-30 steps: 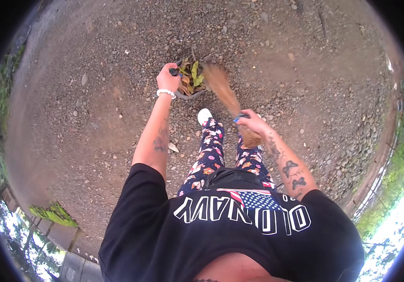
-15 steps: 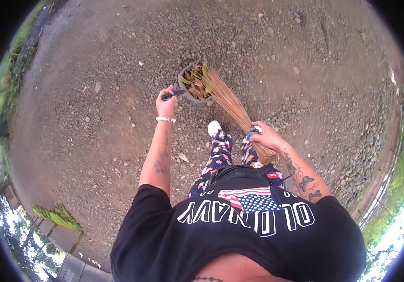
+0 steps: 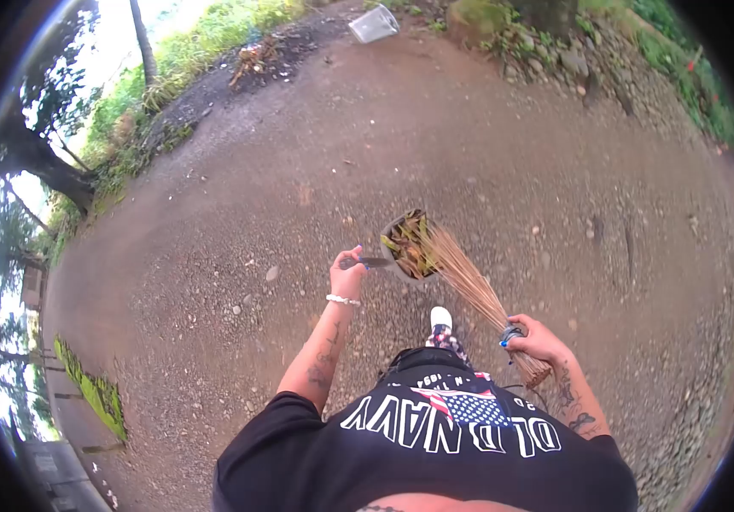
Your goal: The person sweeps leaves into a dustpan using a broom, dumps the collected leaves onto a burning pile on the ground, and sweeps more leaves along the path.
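My left hand (image 3: pixel 347 276) is closed around the dark handle of a dustpan (image 3: pixel 390 264), held out in front of me above the gravel. Brown and green-yellow leaves (image 3: pixel 414 243) fill the pan. In my right hand (image 3: pixel 539 339) is a stick broom (image 3: pixel 474 288), gripped at its bound part near the thick end. The thin bristle tips reach across to the pan's right side and rest against or over the leaves; exact contact is hard to tell.
Gravel and packed dirt (image 3: pixel 239 213) spread around me. A pale plastic bin (image 3: pixel 375 25) lies tipped at the far edge, with a heap of debris (image 3: pixel 256 61) left of it. Trees (image 3: pixel 55 171) and grass border the left; a mossy strip (image 3: pixel 94 388) lies lower left.
The view has tilted up, bringing the far bin, trees and grass into sight. Both hands keep their holds, and the leaf-filled dustpan and broom stay together in front of me.
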`<state>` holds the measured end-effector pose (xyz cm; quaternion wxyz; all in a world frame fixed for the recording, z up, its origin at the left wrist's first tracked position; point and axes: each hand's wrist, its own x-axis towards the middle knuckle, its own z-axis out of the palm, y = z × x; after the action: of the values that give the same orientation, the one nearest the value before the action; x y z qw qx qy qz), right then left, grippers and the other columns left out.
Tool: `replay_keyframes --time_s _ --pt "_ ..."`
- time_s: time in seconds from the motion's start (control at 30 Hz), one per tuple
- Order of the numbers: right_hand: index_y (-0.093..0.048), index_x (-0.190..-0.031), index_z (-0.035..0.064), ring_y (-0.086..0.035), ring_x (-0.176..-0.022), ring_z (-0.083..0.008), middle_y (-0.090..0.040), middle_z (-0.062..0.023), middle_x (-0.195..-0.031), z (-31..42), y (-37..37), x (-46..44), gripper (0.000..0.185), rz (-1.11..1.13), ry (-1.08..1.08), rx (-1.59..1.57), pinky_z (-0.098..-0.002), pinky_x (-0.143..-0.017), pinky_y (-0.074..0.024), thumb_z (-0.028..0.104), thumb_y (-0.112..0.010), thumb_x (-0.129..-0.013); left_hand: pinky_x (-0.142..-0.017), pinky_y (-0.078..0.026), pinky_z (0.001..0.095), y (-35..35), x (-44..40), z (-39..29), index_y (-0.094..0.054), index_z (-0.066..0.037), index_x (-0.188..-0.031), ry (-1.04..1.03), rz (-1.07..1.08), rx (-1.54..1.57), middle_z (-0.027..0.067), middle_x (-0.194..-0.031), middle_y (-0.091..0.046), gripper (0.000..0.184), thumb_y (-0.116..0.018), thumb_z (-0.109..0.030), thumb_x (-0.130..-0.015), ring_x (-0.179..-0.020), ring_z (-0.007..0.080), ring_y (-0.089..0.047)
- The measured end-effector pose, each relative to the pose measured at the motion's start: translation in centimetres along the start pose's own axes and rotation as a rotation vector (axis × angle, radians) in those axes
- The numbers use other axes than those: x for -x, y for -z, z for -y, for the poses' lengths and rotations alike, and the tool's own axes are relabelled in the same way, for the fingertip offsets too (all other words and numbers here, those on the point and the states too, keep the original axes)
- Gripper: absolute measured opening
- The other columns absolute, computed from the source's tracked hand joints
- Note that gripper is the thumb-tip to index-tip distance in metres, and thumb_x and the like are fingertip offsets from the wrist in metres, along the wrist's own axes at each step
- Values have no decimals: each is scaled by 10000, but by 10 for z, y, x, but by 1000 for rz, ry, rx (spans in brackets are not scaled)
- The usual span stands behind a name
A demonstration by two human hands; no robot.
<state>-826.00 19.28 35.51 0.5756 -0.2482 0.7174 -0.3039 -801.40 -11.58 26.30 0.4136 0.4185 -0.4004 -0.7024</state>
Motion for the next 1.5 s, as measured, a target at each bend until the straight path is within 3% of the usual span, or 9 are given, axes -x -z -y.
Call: replay_keyframes --time_s 0.1,0.27,0.43,0.97,1.03,1.1,1.33,1.4,1.5 --pt "-403 -1132 -17 -559 -778 -156 -566 -126 -896 63 28 -51 602 35 90 33 -271 -700 -441 145 -644 -605 -510 -391 216 -14 -48 -43 -483 -73 -690 -43 -93 31 140 -1127 -476 277 -492 143 -517 -788 151 -504" --pt "-402 -1135 -6 -553 -824 -167 -555 -139 -926 193 44 -123 587 94 125 141 -280 -731 -438 147 -624 -614 -493 -370 211 -15 -138 -119 -471 -92 -674 -172 -161 -8 116 -1046 -511 283 -489 127 -497 -729 141 -482" --pt "-396 -1142 -3 -550 -819 -176 -549 -136 -931 299 26 -232 589 165 225 174 -276 -740 -435 148 -612 -616 -604 -403 252 13 -252 -190 -482 -85 -673 -322 -217 -17 103 -970 -522 282 -498 116 -476 -839 170 -469" --pt "-398 -1129 -17 -531 -824 -151 -535 -120 -940 630 -54 -592 553 265 254 36 -267 -737 -433 160 -599 -645 -541 -406 225 101 -701 -413 -487 -70 -682 -323 -185 -152 104 -1008 -517 252 -524 129 -533 -767 154 -493" --pt "-361 -1147 2 -574 -625 -171 -533 -116 -852 669 -58 -636 537 320 205 -64 -281 -538 -492 112 -563 -662 -524 -394 224 106 -763 -429 -482 -77 -693 -306 -179 -210 98 -1002 -524 249 -530 115 -541 -719 146 -497" --pt "-353 -1152 1 -575 -631 -176 -534 -120 -860 691 -55 -700 539 329 205 -39 -280 -564 -493 111 -561 -667 -613 -423 256 106 -821 -441 -503 -47 -676 -319 -250 -235 112 -908 -558 244 -529 122 -502 -780 180 -506" --pt "-380 -1142 -13 -543 -805 -153 -531 -125 -950 842 -62 -861 561 344 183 -31 -268 -699 -457 146 -609 -654 -532 -386 241 141 -1028 -500 -491 -103 -715 -302 -237 -249 68 -976 -548 257 -548 106 -578 -691 132 -510" --pt "-377 -1140 -17 -546 -798 -151 -527 -125 -959 885 -69 -903 560 359 162 -57 -270 -692 -463 139 -610 -655 -671 -440 257 150 -1083 -521 -503 -46 -705 -280 -310 -197 106 -908 -571 254 -567 144 -549 -781 167 -540" --pt "-377 -1136 -21 -545 -806 -154 -521 -128 -974 941 -85 -977 554 364 160 -59 -272 -698 -462 136 -608 -658 -703 -448 264 168 -1170 -546 -507 -43 -712 -251 -355 -215 100 -895 -577 244 -572 138 -562 -789 166 -549"
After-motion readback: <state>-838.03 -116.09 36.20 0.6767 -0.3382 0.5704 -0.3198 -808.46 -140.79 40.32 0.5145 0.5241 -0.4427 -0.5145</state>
